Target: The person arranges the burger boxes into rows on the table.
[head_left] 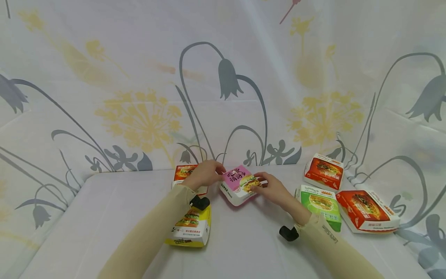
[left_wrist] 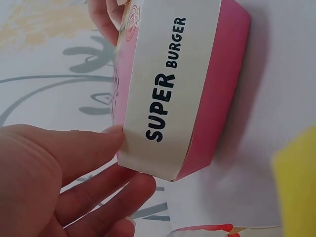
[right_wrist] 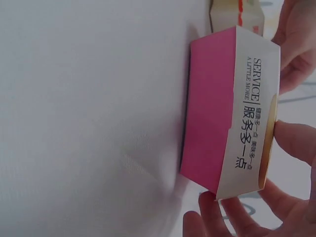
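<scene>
A pink and white burger box (head_left: 240,186) marked "SUPER BURGER" is between my two hands in the middle of the table. My left hand (head_left: 205,173) pinches its left corner; in the left wrist view the thumb lies at the lid's edge and the fingers are beneath the end of the box (left_wrist: 168,94). On the opposite end, my right hand (head_left: 275,190) grips the box with the thumb on the top edge and fingers at its side, as the right wrist view shows of the box (right_wrist: 212,108). The box's lid is closed.
Left of the pink box, a red burger box (head_left: 184,173) is partly hidden by my left hand, with a yellow one (head_left: 189,230) nearer. At right lie a green box (head_left: 320,205) and two red boxes (head_left: 324,171). Behind the white table (head_left: 258,248) hangs a flower-patterned cloth (head_left: 223,128).
</scene>
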{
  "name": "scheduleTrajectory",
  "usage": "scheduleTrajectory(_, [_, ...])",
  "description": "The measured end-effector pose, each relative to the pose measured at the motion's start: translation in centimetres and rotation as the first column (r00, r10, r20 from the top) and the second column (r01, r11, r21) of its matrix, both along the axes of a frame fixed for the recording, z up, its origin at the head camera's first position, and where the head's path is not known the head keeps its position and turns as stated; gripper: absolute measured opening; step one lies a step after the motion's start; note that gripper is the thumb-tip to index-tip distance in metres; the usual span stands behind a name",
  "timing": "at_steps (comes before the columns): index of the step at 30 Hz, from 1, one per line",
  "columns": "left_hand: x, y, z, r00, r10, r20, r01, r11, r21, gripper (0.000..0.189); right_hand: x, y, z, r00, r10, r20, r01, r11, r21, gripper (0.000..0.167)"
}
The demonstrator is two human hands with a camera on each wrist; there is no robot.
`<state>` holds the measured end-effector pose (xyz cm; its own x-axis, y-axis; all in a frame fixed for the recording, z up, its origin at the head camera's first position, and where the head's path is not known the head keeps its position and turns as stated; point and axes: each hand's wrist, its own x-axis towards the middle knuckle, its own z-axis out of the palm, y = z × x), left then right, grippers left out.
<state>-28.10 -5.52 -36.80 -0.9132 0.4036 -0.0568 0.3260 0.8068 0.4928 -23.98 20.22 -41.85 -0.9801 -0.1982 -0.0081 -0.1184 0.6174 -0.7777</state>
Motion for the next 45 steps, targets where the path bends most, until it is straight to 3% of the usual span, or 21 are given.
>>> scheduleTrajectory(7, [0.0,0.3,-0.1,1.000,-0.012,0.006,0.012,1.000,0.000,0.031,0.7,-0.3,0.1,0.999,-0.032,-0.009,0.033,0.998,0.052,0.057])
scheduleTrajectory(15, [0.4,1.0,-0.1,0.997,-0.028,0.067,0.030,0.999,-0.027,0.061,1.4,-0.7,0.0,0.996,-0.069,-0.055,0.074,0.992,0.101,0.054])
scheduleTrajectory(19, [0.6,1.1,-0.1,0.996,-0.043,0.082,0.047,0.998,-0.050,0.068,1.5,-0.5,-0.2,0.996,-0.079,-0.037,0.081,0.994,0.075,0.055])
scheduleTrajectory(26, [0.3,1.1,-0.3,0.994,-0.066,0.089,0.071,0.996,-0.048,0.064,1.6,0.0,-0.4,0.998,-0.010,-0.065,0.008,0.999,-0.031,0.062])
scheduleTrajectory(31, [0.2,1.0,-0.3,0.994,-0.067,0.092,0.070,0.997,-0.038,0.062,1.5,-0.1,-0.3,0.997,0.028,-0.071,-0.033,0.997,-0.064,0.058])
scheduleTrajectory(45, [0.3,1.2,-0.3,0.999,-0.022,0.026,0.023,0.999,-0.040,0.054,1.2,-1.3,-0.7,0.996,-0.085,-0.003,0.085,0.990,-0.110,0.055])
